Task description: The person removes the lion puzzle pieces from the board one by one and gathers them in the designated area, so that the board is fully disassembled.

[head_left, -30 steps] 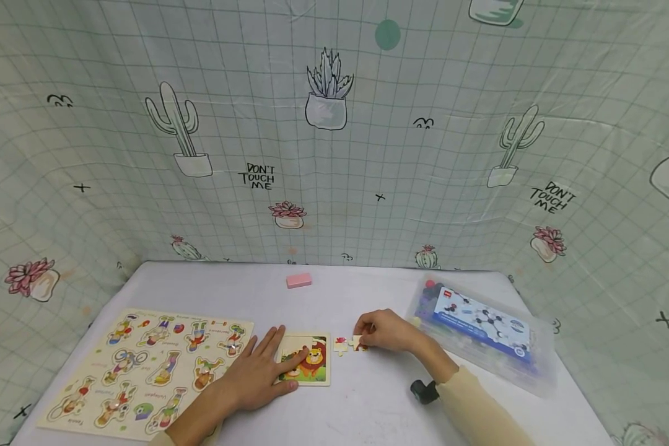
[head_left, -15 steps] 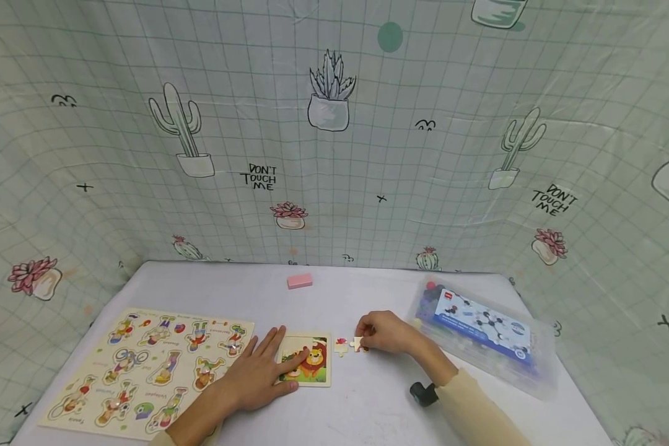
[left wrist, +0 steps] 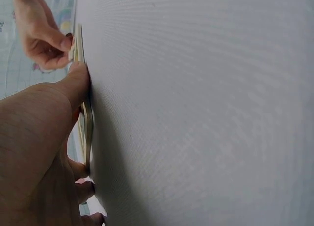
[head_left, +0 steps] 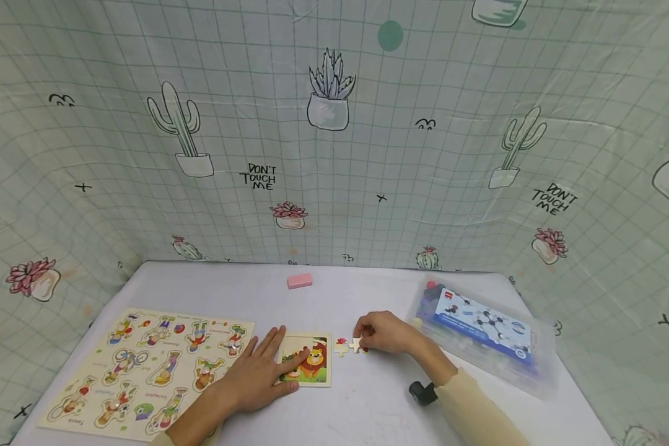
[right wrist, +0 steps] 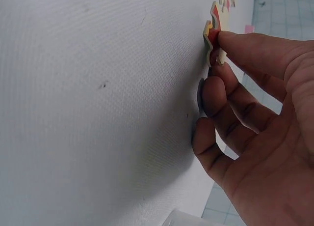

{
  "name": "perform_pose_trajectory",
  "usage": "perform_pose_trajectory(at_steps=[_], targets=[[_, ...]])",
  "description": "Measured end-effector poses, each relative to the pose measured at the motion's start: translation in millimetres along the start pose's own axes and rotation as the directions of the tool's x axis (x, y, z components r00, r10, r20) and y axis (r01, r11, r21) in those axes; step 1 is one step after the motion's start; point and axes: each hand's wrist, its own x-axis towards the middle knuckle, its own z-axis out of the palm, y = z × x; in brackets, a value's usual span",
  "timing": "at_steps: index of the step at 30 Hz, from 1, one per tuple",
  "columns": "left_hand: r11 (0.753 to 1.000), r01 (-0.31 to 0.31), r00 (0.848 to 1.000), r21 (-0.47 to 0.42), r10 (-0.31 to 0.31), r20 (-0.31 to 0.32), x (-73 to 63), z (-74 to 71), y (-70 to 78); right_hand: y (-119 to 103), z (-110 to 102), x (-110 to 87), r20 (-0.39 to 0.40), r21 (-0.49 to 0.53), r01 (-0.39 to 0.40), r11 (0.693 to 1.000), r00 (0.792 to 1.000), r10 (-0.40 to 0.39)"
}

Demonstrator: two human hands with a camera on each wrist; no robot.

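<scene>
Closest to the wearer, the right sleeve [head_left: 476, 409] comes in over the white table [head_left: 362, 415], a small black object [head_left: 422, 393] just beside its cuff. The left hand [head_left: 256, 378] lies palm down with fingers spread wide, index finger across the lion puzzle [head_left: 314, 364] and thumb at its near edge, just as half a second ago. Left of that hand is a wooden board [head_left: 145, 381] of sports figures, partly under the forearm. A little farther off, the right hand [head_left: 387, 331] pinches a puzzle piece [head_left: 357, 345] between thumb and fingers, well narrowed, to the right of the lion puzzle. Since the earlier frame this piece has shifted slightly left and turned a little, closing toward the loose piece [head_left: 341, 347] lying between it and the puzzle; whether the two touch is hard to tell at this size. The loose piece, the board and the plastic box [head_left: 482, 328] at the right have kept their places. Farther back sits a pink block [head_left: 299, 280], then the checked cloth [head_left: 334, 167] with its drawn cacti.
</scene>
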Motion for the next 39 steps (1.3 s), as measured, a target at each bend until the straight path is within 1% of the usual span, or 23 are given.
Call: perform_pose_trajectory(at_steps=[9, 13, 21, 31, 39], targets=[[1.0, 0.003, 1.0, -0.002, -0.003, 0.003, 0.2, 0.8, -0.3, 1.3, 1.0, -0.1, -0.012, -0.014, 0.021, 1.0, 1.0, -0.021], [1.0, 0.004, 1.0, -0.004, -0.004, 0.002, 0.2, 0.5, 0.2, 2.2, 1.7, 0.2, -0.009, -0.019, 0.012, 1.0, 1.0, -0.012], [1.0, 0.009, 1.0, -0.004, -0.009, 0.003, 0.5, 0.8, 0.4, -0.9, 1.0, -2.0, 0.055, -0.009, -0.037, 0.999, 0.998, 0.037], [1.0, 0.009, 1.0, 0.001, -0.009, -0.002, 0.6, 2.6, -0.7, -0.4, 1.7, -2.2, 0.037, -0.068, -0.001, 0.998, 0.999, 0.004], [1.0, -0.001, 1.0, 0.008, 0.001, -0.012, 1.2, 4.8, -3.0, 0.5, 2.4, -2.1, 0.03, -0.077, 0.007, 0.997, 1.0, -0.004]])
